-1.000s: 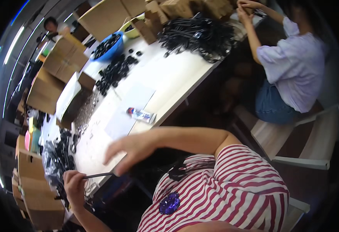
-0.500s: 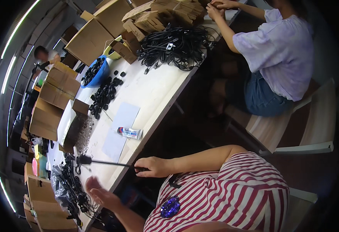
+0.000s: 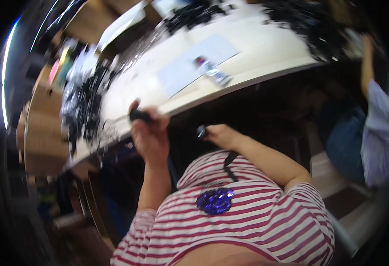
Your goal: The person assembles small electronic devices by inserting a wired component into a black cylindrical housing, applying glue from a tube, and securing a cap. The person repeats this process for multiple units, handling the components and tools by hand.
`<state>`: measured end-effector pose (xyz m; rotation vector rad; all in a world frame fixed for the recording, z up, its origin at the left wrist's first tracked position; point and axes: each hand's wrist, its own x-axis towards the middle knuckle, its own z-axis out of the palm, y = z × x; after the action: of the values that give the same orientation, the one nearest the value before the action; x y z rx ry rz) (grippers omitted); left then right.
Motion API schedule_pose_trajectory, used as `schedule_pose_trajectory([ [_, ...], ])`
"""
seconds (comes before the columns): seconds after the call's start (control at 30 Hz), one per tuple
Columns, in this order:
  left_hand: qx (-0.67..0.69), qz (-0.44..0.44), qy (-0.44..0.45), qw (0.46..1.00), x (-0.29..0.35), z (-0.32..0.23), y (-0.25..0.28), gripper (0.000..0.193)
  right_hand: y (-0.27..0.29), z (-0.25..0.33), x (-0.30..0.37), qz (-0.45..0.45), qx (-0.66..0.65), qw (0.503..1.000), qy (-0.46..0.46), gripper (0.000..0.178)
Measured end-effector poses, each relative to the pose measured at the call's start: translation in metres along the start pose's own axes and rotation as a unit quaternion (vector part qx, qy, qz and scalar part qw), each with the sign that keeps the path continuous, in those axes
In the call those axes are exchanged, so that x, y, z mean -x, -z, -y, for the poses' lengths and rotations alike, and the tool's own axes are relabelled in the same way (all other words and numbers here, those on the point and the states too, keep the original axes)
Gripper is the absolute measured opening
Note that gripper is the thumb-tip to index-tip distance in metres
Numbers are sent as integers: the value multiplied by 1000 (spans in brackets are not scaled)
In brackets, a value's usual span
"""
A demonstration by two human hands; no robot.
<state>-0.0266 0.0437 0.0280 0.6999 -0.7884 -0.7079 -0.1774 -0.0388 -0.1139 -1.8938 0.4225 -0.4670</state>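
Observation:
My left hand [image 3: 151,137], raised at the table's front edge, is closed on a black rounded piece [image 3: 140,115] held between thumb and fingers. My right hand [image 3: 224,136] is closed in front of my striped shirt, below the table edge. From its fingers pokes a small dark piece with a shiny end [image 3: 201,131], too blurred to name. Past my hands, a white-and-blue tube [image 3: 213,72] with a red mark lies partly on a pale sheet [image 3: 194,62] on the white table [image 3: 128,91].
Black cables [image 3: 86,106] heap on the table's left, beside cardboard boxes [image 3: 46,126]. Small black pieces [image 3: 196,15] lie toward the back, and another cable pile [image 3: 307,26] is at the far right. A person in a pale shirt [image 3: 378,133] sits on the right.
The view has swung right and blurred. My left hand, empty before, now grips the black rounded piece. My right hand, which held a long black cord-like thing, is now nearer my body.

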Motion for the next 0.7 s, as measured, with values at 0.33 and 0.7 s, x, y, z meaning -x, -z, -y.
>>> schedule_pose_trajectory([
  [0.33, -47, 26, -26, 998, -1, -11, 17, 58, 1, -12, -7, 90, 178, 978, -61, 25],
  [0.7, -10, 10, -140, 990, -16, -80, 44, 50, -12, -75, -11, 122, 329, 936, -26, 24],
])
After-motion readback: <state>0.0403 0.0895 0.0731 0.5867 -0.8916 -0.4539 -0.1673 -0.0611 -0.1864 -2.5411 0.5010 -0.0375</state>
